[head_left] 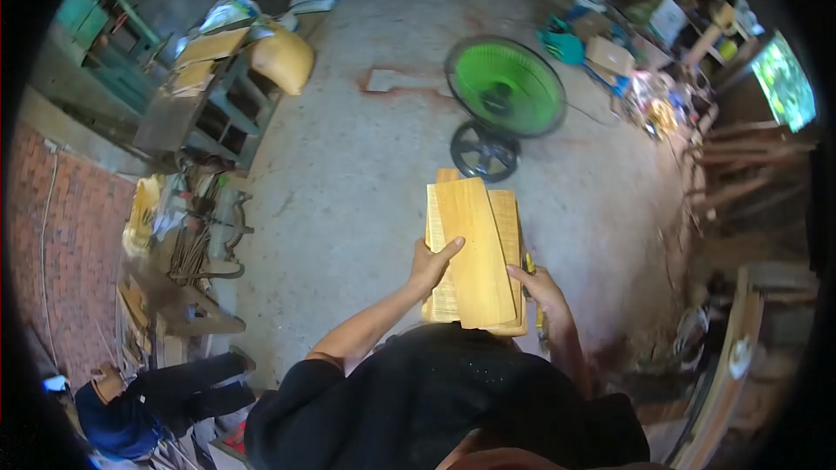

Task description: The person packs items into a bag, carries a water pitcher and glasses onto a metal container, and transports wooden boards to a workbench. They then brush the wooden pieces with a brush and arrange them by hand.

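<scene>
In front of my torso is a stack of thin yellowish wooden boards (pixel 476 252), fanned slightly apart, the top one smooth and tilted across the rougher ones under it. My left hand (pixel 434 263) grips the stack's left side, its thumb lying on the top board. At the right edge is my right hand (pixel 542 289), its thumb touching the top board. Within its curled fingers is a slim yellow and black tool (pixel 529 263), which shows above and below the hand; its exact kind cannot be made out.
A green and black fan (pixel 505 91) lies face up on the concrete floor (pixel 348 174) ahead. To the left stand a workbench (pixel 205 100), a full yellow sack (pixel 283 57) and metal parts. Another person (pixel 131 409) is at lower left. Clutter (pixel 657 109) lines the right.
</scene>
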`<state>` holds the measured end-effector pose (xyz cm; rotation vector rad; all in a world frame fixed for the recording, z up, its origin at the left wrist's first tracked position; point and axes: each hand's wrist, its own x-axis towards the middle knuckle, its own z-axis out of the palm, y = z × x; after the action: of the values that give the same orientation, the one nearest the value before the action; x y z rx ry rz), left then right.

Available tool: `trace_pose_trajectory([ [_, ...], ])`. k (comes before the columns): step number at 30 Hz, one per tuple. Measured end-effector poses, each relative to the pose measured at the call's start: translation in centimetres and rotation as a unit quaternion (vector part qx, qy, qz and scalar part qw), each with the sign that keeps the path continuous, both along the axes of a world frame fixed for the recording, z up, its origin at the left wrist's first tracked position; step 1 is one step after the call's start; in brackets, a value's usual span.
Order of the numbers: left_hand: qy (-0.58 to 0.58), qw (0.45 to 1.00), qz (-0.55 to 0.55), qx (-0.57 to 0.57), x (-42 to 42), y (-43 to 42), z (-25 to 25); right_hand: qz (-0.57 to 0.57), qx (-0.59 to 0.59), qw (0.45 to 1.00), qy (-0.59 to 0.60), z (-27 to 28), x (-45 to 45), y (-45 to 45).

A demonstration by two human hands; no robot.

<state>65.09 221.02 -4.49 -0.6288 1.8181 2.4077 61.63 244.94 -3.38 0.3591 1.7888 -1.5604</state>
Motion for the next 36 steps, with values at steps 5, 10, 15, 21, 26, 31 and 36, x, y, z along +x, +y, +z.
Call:
trace_pose_trajectory([
  [5, -0.079, 0.993, 0.084, 0.027, -4.9, -11.5, 3.9, 0.117, -0.001, 0.993, -0.006, 0.5, -10.0, -12.6],
  [10, -0.094, 0.979, 0.164, -0.077, -10.7, -25.6, -4.6, 0.231, 0.048, 0.971, 0.038, 1.7, -18.5, -27.1],
  [15, -0.039, 0.980, 0.189, -0.047, -17.1, -39.4, -1.5, 0.246, 0.097, 0.964, -0.021, -1.4, -24.8, -40.4],
  [21, -0.018, 0.981, 0.190, -0.025, -23.5, -53.0, 3.1, 0.203, 0.042, 0.978, -0.009, -0.2, -31.5, -53.8],
  [26, -0.044, 0.981, 0.189, -0.032, -31.3, -65.0, 1.3, 0.230, 0.079, 0.969, 0.042, 1.2, -40.3, -66.3],
  [31, 0.007, 0.972, 0.232, 0.045, -39.2, -75.8, 2.1, 0.264, 0.052, 0.959, 0.095, 2.4, -49.7, -78.3],
  [36, -0.029, 0.947, 0.316, -0.052, -44.9, -88.4, 4.0, 0.327, 0.043, 0.930, 0.161, 8.0, -56.9, -93.2],
])
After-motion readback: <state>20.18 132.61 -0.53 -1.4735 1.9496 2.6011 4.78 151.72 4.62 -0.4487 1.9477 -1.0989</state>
